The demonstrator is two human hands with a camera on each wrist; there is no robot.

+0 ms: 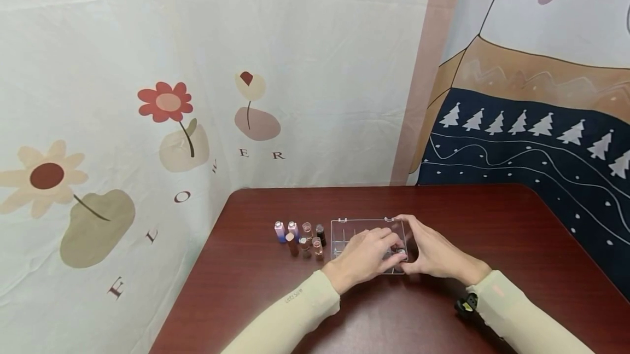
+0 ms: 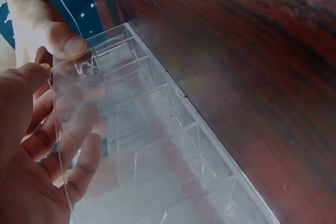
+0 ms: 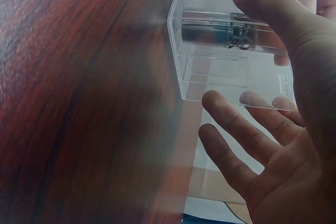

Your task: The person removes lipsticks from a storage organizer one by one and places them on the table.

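Note:
A clear plastic compartment box point(image 1: 339, 236) stands on the table, with hinge tabs along its far edge in the head view. My right hand point(image 1: 438, 250) grips its right end, thumb at the near corner and fingers toward the far corner. My left hand point(image 1: 364, 253) reaches over the box, thumb and forefinger about the top of a small bottle point(image 3: 210, 30) that stands in a compartment at the right end. Dark marks show on that bottle through the wall. In the left wrist view, other fingers of the left hand point(image 2: 26, 129) show loosely bent through the clear plastic.
Left of the box stand several small bottles: purple-and-blue ones point(image 1: 279, 232), a brown one point(image 1: 292, 244), a dark one point(image 1: 321, 235) and clear ones point(image 1: 318, 249). The dark red table point(image 1: 275, 310) meets a printed cloth backdrop point(image 1: 320, 69) behind.

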